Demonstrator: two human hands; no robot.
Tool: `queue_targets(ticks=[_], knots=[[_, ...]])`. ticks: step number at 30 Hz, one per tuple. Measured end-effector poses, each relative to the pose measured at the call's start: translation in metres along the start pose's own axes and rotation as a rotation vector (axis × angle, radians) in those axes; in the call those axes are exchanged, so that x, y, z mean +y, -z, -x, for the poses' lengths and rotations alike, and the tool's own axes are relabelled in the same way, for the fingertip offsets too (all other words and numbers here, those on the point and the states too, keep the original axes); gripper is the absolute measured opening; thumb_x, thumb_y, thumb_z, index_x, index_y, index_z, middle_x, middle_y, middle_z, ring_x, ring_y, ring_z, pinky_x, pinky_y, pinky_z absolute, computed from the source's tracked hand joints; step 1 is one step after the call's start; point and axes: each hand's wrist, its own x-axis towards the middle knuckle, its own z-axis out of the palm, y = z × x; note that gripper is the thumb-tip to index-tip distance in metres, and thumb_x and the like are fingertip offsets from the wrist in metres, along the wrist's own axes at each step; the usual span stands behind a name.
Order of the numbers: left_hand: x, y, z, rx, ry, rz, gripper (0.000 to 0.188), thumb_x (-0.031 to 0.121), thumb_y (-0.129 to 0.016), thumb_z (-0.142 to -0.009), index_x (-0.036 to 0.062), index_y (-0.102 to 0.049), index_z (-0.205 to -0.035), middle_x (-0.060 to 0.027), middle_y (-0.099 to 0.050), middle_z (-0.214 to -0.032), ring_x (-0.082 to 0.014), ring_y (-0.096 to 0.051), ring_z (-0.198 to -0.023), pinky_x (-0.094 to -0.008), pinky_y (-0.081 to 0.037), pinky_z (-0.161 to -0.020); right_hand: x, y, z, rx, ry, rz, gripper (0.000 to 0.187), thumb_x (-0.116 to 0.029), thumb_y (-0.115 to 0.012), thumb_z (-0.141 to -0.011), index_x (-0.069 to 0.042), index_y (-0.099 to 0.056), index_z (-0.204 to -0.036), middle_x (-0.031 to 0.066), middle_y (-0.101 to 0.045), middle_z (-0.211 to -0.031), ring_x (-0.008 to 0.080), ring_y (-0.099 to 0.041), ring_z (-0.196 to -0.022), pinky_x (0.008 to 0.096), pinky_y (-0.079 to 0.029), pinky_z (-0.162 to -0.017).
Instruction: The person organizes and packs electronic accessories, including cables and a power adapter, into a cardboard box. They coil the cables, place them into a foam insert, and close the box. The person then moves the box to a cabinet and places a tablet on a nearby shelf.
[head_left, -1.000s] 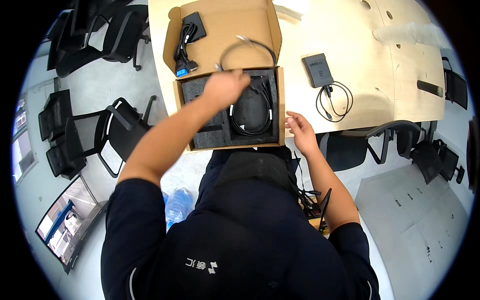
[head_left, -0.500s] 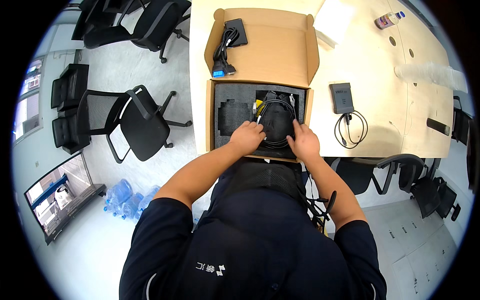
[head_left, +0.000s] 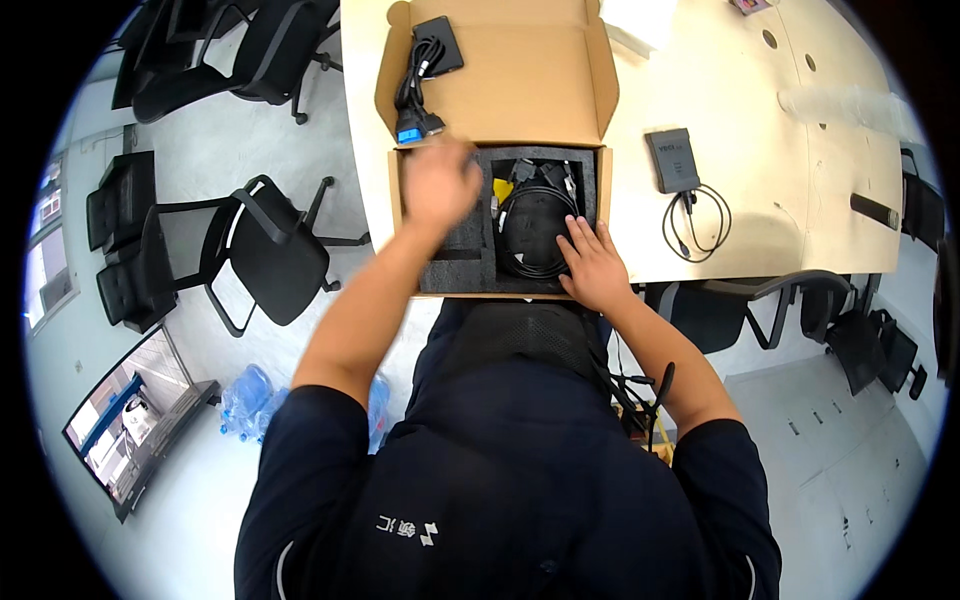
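Cardboard frames nearly everything I am working in: the open cardboard box sits at the near edge of the pale wooden table, right against my body, with its lid flap folded back away from me. My right hand rests flat on the coiled black cable, fingers spread and pressing rather than closed around it, so the coil lies seated in the round cut-out of the dark foam insert on the box's right side. My left hand hovers over the insert's left part near the far wall, blurred; I cannot tell whether its fingers are closed on anything. I judge the packing partly done: the coil is in, while a second black cable with a blue plug and a small black case lie on the lid flap, outside the foam. To the right of the box, well apart, a grey power adapter with its looped cord lies loose on the table. Room is tight at the near side, where the box edge meets the table edge; the table to the right offers more space. On the left the table ends just beside the box, with black office chairs on the floor below.
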Motion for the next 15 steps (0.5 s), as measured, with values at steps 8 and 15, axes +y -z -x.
queue_targets(ticks=[8,15], knots=[[-0.090,0.005,-0.135,-0.353,0.319,-0.272,0.073,0.031,-0.078,-0.091,0.0225,-0.051,-0.158,-0.0277,-0.040,-0.166,-0.0450,-0.062,-0.132,-0.0489,-0.052,-0.112,-0.005,0.003,-0.011,-0.151,-0.091,-0.091,0.065,-0.045,-0.077,-0.091,-0.012,-0.065,-0.146,0.0143,-0.050,-0.164,0.0328,-0.031,-0.161,0.0541,-0.014,-0.135],[-0.088,-0.002,-0.127,-0.161,0.433,0.137,0.053,0.019,-0.071,-0.086,0.0209,-0.069,-0.139,-0.0187,-0.073,-0.130,-0.0379,-0.069,-0.122,-0.0474,-0.055,-0.104,0.005,0.052,0.001,-0.004,-0.379,-0.685,0.047,-0.032,-0.079,-0.095,-0.006,-0.073,-0.134,0.0160,-0.074,-0.132,0.0330,-0.071,-0.122,0.0432,-0.055,-0.108]])
